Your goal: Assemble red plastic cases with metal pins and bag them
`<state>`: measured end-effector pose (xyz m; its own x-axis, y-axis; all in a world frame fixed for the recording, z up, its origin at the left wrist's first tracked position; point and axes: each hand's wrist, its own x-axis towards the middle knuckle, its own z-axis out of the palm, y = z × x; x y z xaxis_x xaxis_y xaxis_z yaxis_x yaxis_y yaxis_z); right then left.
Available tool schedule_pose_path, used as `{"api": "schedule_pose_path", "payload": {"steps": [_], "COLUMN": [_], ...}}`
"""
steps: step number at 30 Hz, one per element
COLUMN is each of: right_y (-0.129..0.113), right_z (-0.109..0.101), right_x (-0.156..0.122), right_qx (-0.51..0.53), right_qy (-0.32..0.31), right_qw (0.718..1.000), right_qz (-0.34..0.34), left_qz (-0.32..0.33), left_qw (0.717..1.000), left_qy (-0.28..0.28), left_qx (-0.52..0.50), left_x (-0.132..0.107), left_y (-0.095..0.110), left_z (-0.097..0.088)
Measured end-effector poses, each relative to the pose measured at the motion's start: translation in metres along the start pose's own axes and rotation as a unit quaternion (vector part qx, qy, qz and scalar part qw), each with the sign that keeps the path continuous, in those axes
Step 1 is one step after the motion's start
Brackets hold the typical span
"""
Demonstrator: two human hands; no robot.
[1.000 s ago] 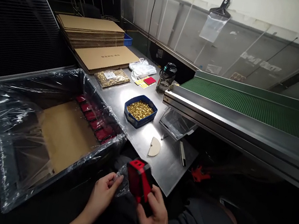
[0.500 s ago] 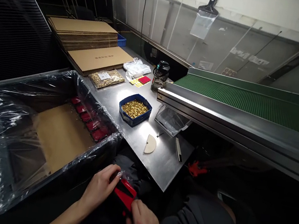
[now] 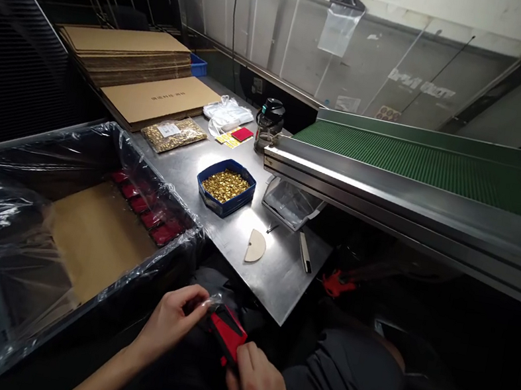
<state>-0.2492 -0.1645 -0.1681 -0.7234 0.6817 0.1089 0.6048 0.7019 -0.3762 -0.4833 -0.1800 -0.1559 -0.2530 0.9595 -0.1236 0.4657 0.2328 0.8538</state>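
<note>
Over my lap, my right hand (image 3: 256, 382) is closed around the lower end of a red-and-black item (image 3: 227, 330), whose exact kind I cannot make out. At its upper left end, my left hand (image 3: 178, 318) pinches a bit of clear plastic film (image 3: 215, 301) between thumb and forefinger. Whether the film wraps the whole item is not plain. Left of my hands stands a plastic-lined bin (image 3: 122, 295) with a cardboard sheet (image 3: 97, 233) and several red-and-black packs (image 3: 166, 232) in a row along its far right side.
On the metal table (image 3: 268, 290) sit a blue tray of gold pieces (image 3: 226, 185), a half-round disc (image 3: 256, 247), a utility knife (image 3: 305, 252), a bag of gold pieces (image 3: 175, 134) and cardboard stacks (image 3: 157, 96). A green conveyor (image 3: 397, 165) rises at the right.
The camera view has shifted a little, so the table and bin sit further left. The red-and-black item has moved slightly right in the picture; both hands keep their hold.
</note>
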Motion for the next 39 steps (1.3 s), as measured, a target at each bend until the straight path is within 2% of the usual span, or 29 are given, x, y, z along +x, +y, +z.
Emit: {"api": "schedule_pose_path", "payload": {"steps": [3,6,9,12,14,17,19,21,23,24,26,27,28,30,32,34,37,39], "right_y": [-0.006,-0.015,-0.018,-0.014,-0.012,-0.012,-0.012,-0.008,0.001,0.006,0.018,0.022,0.026,0.031,0.032,0.030,0.025,0.023], "right_z": [-0.005,-0.008,-0.007,-0.004,-0.001,-0.004,-0.013,-0.026,-0.037,-0.040,-0.040,-0.036,-0.032,-0.023,-0.019,-0.020,-0.021,-0.018], "right_x": [0.003,0.007,0.008,0.006,0.004,0.003,0.006,0.009,0.013,0.015,0.018,0.019,0.018,0.016,0.010,0.002,-0.010,-0.015], "right_qx": [-0.036,-0.073,-0.069,-0.057,-0.043,-0.008,0.039,0.096,0.213,0.309,0.502,0.570,0.609,0.621,0.629,0.629,0.595,0.556], "right_qy": [0.000,-0.026,-0.048,-0.068,-0.077,-0.090,-0.110,-0.133,-0.163,-0.181,-0.206,-0.211,-0.212,-0.205,-0.193,-0.190,-0.167,-0.123], "right_qw": [0.999,0.997,0.995,0.994,0.995,0.995,0.991,0.984,0.960,0.929,0.829,0.778,0.744,0.734,0.729,0.731,0.761,0.784], "right_qz": [0.013,-0.023,-0.056,-0.060,-0.037,0.038,0.072,0.073,0.074,0.090,0.137,0.159,0.175,0.184,0.190,0.183,0.197,0.246], "left_qz": [0.024,0.052,0.076,0.109,0.147,0.202,0.218,0.225,0.203,0.179,0.100,0.049,0.001,-0.079,-0.132,-0.182,-0.244,-0.258], "left_qw": [1.000,0.999,0.997,0.994,0.989,0.979,0.974,0.971,0.970,0.968,0.949,0.935,0.920,0.904,0.896,0.874,0.826,0.819], "left_qy": [0.001,-0.008,-0.016,-0.013,-0.018,-0.040,-0.056,-0.076,-0.130,-0.173,-0.268,-0.300,-0.314,-0.303,-0.262,-0.213,-0.159,-0.140], "left_qx": [0.007,0.012,0.019,0.018,0.013,-0.001,-0.010,-0.012,-0.022,-0.044,-0.129,-0.184,-0.233,-0.293,-0.333,-0.396,-0.483,-0.493], "left_x": [-0.011,-0.016,-0.016,-0.019,-0.025,-0.038,-0.043,-0.041,-0.034,-0.030,-0.024,-0.022,-0.022,-0.026,-0.032,-0.040,-0.050,-0.054], "left_y": [0.007,0.016,0.020,0.017,0.016,0.021,0.030,0.038,0.041,0.039,0.031,0.024,0.017,0.004,-0.005,-0.008,-0.006,-0.004], "left_z": [0.005,0.014,0.022,0.026,0.029,0.036,0.038,0.035,0.026,0.022,0.014,0.012,0.012,0.017,0.025,0.032,0.038,0.038]}}
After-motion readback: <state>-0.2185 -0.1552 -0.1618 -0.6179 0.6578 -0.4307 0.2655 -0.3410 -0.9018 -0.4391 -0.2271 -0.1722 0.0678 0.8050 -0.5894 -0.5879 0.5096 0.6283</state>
